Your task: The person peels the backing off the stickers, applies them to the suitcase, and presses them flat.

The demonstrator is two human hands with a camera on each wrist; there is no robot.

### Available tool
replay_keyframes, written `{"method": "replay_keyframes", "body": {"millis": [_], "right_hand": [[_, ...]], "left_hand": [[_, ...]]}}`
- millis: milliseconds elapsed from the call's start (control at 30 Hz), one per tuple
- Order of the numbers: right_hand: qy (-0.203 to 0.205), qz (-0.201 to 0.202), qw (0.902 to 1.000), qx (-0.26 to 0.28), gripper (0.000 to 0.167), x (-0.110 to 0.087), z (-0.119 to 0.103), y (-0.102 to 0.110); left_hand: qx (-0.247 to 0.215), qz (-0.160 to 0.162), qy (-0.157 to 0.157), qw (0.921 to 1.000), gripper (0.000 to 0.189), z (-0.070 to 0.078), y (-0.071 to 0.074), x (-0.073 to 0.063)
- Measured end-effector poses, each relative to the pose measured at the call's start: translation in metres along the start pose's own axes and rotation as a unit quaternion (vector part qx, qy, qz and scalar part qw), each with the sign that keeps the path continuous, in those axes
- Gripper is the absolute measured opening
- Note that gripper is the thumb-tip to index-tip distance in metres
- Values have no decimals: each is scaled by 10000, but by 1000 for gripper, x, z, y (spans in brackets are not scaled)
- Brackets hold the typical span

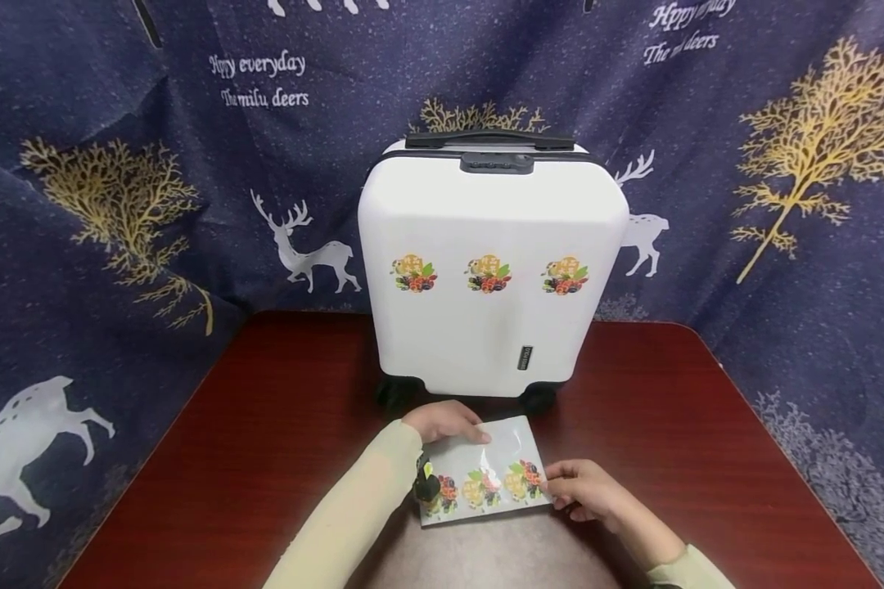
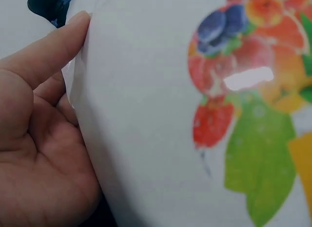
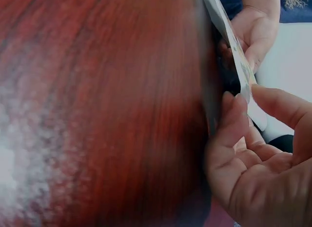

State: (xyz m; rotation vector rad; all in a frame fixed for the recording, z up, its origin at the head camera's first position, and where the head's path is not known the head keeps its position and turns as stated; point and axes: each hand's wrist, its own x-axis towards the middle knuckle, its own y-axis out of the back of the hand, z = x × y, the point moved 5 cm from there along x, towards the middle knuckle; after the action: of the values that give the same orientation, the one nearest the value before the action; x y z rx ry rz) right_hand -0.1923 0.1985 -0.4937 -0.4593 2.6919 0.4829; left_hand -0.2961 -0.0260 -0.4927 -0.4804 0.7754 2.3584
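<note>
Between both hands is a glossy white sticker sheet (image 1: 504, 444) with three fruit stickers (image 1: 481, 488) in a row along its near side. My left hand (image 1: 445, 421) holds the sheet at its far left, thumb (image 2: 58, 49) on the printed face and fingers behind. At the right edge, my right hand (image 1: 585, 491) pinches the sheet between thumb (image 3: 282, 105) and fingertips. The right wrist view shows the sheet nearly edge-on. Behind it stands a white suitcase (image 1: 479, 327) with three matching fruit stickers in a row across its front.
The suitcase stands upright on dark wheels (image 1: 538, 398) at the back of the reddish-brown table (image 1: 280, 425), its black handle (image 1: 489, 141) on top. A dark blue cloth (image 1: 287, 147) with white deer and golden trees hangs behind and along both sides.
</note>
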Motion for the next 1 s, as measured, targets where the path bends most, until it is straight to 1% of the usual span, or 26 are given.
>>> {"method": "replay_keyframes", "body": {"millis": [100,200,267,333,400,433,467,533,567,633,700,733,800,833,900,967,1000], "right_hand": [[185,135,9995,-212,27,0,-3,0],[575,452,9955,-609,21,2,-10,3],[910,778,9871,-1059,16,2,-18,5],[1192,1147,9746,-1511,10,1,-27,7],[1316,1422,9630,-1874,6,1,-36,9],[1334,1514,9584,-2018,6,1,-40,9],[1317,1559,9560,-2105,7,1,-44,9],[1390,1496,9528,-2246,8,3,-51,8],[1442,1437,9511,-2324,8,4,-55,7],[1595,1282,9454,-2535,8,5,-63,3],[1780,1134,9368,-2789,7,6,-70,-1],[1862,1081,9323,-2906,7,7,-73,-4],[2006,1002,9241,-3094,6,7,-80,-8],[2064,995,9208,-3156,7,8,-83,-10],[2154,999,9176,-3188,7,9,-89,-13],[2263,979,9155,-3178,6,10,-94,-16],[2286,952,9160,-3155,6,11,-95,-17]], "left_hand": [[-82,19,46,10000,34,-4,0,-2],[-192,-95,-40,9998,34,-7,0,-4],[-204,-262,-163,9993,33,-9,0,-6],[-125,-426,-345,9984,34,-8,1,-7],[35,-507,-529,9973,39,-3,3,-9],[146,-502,-629,9966,41,1,5,-11],[292,-456,-741,9958,43,6,7,-14],[701,-265,-982,9923,47,19,12,-19],[954,-164,-1098,9892,47,26,14,-22],[1590,55,-1364,9778,46,40,16,-28],[2245,212,-1591,9612,46,53,15,-33],[2527,238,-1689,9524,46,59,13,-35],[2953,241,-1813,9377,43,66,9,-38],[3085,224,-1827,9333,40,69,6,-39],[3307,212,-1859,9250,29,72,2,-40],[3427,215,-1830,9212,16,73,-1,-41],[3450,231,-1802,9209,12,72,-1,-41]]}}
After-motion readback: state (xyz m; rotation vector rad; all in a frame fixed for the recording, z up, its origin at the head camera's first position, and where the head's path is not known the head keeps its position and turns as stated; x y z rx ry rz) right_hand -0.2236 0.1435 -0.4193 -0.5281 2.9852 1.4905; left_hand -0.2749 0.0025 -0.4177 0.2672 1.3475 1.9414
